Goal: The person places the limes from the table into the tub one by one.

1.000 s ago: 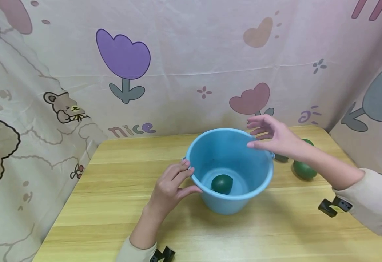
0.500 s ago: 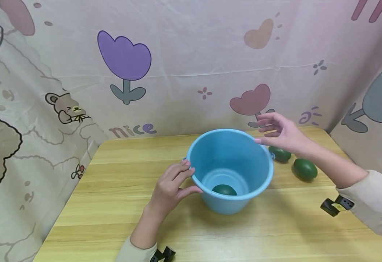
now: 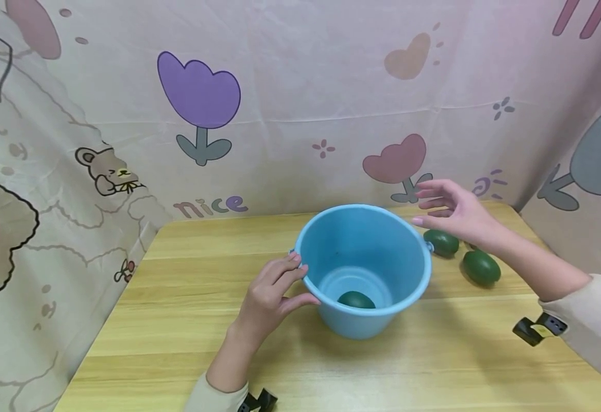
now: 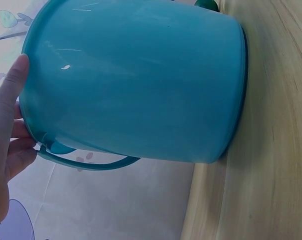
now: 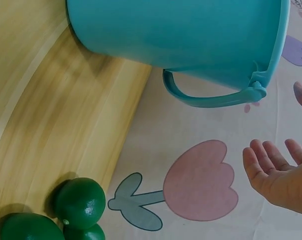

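Note:
A light blue plastic bucket (image 3: 364, 240) stands upright on the table, and a dark green oval fruit (image 3: 357, 300) lies on its bottom, partly hidden by the near wall. My left hand (image 3: 272, 292) holds the bucket's left rim, thumb at the front and fingers beside the handle joint. Past the right rim, my right hand (image 3: 455, 212) hovers in the air, holding nothing, its fingers loosely bent and thumb apart. Below it lie more green fruits (image 3: 481, 268); the right wrist view shows a smooth, shiny one (image 5: 81, 202) with a small stem nub.
The bucket's handle (image 4: 91, 164) hangs down on the far side. A wooden table (image 3: 192, 274) runs back to a printed cloth (image 3: 290, 74) with tulips and hearts. Another green fruit (image 3: 442, 243) lies close to the bucket's right side.
My right hand has drawn back to the right from over the bucket's rim. The fruit inside has rolled and settled lower behind the near wall. My left hand stays on the rim.

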The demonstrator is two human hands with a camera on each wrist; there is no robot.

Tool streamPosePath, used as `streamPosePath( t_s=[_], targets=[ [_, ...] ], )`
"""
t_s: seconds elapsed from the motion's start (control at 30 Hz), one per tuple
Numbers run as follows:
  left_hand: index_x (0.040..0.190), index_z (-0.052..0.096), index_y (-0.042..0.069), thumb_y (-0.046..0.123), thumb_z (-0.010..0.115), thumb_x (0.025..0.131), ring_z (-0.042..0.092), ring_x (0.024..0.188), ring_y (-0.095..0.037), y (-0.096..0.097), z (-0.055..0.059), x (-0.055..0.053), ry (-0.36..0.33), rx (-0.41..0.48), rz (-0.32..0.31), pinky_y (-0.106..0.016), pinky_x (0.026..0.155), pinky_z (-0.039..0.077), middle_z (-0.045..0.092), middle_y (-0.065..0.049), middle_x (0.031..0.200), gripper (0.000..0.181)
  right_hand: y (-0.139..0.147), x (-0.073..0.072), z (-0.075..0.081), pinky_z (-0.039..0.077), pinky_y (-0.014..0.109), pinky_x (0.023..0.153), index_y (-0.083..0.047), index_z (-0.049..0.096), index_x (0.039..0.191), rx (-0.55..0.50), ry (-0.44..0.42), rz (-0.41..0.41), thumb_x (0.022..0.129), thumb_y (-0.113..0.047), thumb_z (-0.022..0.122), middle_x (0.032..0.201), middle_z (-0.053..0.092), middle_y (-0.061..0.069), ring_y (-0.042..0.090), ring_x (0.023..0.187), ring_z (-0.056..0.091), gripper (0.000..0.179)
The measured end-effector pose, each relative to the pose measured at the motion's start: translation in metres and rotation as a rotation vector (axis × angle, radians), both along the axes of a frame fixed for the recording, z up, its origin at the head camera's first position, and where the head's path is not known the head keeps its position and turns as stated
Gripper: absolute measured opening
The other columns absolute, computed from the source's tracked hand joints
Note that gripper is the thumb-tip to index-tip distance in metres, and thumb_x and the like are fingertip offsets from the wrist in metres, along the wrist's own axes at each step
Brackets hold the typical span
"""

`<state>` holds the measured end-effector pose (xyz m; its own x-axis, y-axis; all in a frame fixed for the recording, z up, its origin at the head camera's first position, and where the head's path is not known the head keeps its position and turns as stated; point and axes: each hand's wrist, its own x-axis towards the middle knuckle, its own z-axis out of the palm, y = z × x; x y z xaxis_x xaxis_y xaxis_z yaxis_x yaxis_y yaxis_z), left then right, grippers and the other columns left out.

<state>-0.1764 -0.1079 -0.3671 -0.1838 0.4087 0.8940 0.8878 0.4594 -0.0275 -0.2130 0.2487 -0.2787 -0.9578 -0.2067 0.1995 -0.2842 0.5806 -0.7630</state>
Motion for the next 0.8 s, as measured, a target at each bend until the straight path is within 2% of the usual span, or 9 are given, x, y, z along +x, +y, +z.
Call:
streamPosePath(
  t_s=[0.17,0.27,0.33,0.43,0.63,0.8],
  targets=[
    [0.096,0.070,-0.004,0.047,0.064,0.080,0.067,0.093,-0.030,-0.001,0.000,-0.002,0.005,-0.004,0.000,-0.035,0.083,0.058,0.068,-0.016,0.094,0.053,0.005,0.002,-0.001,0.047,0.004,0.082,-0.005,0.038,0.139,-0.001,0.037,0.015,0.085,-0.014,0.072,0.132,0.050,0.018,0.020,0.110,0.056,0.064],
    [0.095,0.070,-0.003,0.046,0.068,0.077,0.067,0.093,-0.029,-0.001,-0.001,-0.001,0.006,-0.007,0.000,-0.035,0.083,0.058,0.068,-0.016,0.095,0.052,0.009,0.004,-0.002,0.046,0.003,0.081,-0.004,0.039,0.138,-0.005,0.050,0.008,0.084,-0.013,0.072,0.132,0.049,0.019,0.008,0.105,0.056,0.064],
    [0.095,0.070,-0.003,0.045,0.070,0.076,0.067,0.093,-0.029,-0.001,-0.001,-0.001,0.005,-0.007,-0.003,-0.034,0.083,0.058,0.068,-0.016,0.095,0.052,0.012,0.005,-0.004,0.046,0.003,0.081,-0.003,0.038,0.138,-0.008,0.061,0.009,0.085,-0.013,0.072,0.132,0.049,0.020,0.006,0.104,0.056,0.064],
    [0.095,0.070,-0.003,0.045,0.068,0.077,0.067,0.093,-0.029,0.000,-0.001,-0.001,0.005,-0.008,-0.002,-0.034,0.084,0.057,0.068,-0.015,0.095,0.052,0.015,0.006,-0.005,0.047,0.004,0.081,-0.003,0.039,0.138,-0.018,0.062,-0.002,0.085,-0.012,0.072,0.132,0.049,0.020,-0.003,0.101,0.053,0.063],
    [0.095,0.070,-0.003,0.047,0.063,0.081,0.067,0.093,-0.029,0.000,-0.001,-0.001,0.011,-0.008,0.002,-0.034,0.084,0.058,0.068,-0.015,0.095,0.053,0.020,0.005,-0.005,0.049,0.005,0.078,-0.008,0.040,0.138,-0.029,0.027,-0.066,0.085,-0.016,0.072,0.132,0.050,0.015,-0.006,0.100,0.054,0.062],
    [0.095,0.070,-0.004,0.047,0.063,0.081,0.067,0.093,-0.029,0.000,-0.002,-0.002,0.013,-0.004,-0.003,-0.034,0.084,0.058,0.068,-0.016,0.094,0.053,0.025,0.005,-0.007,0.049,0.006,0.077,-0.008,0.039,0.139,-0.029,0.024,-0.075,0.086,-0.018,0.071,0.133,0.048,0.017,-0.005,0.100,0.053,0.063]
  ],
)
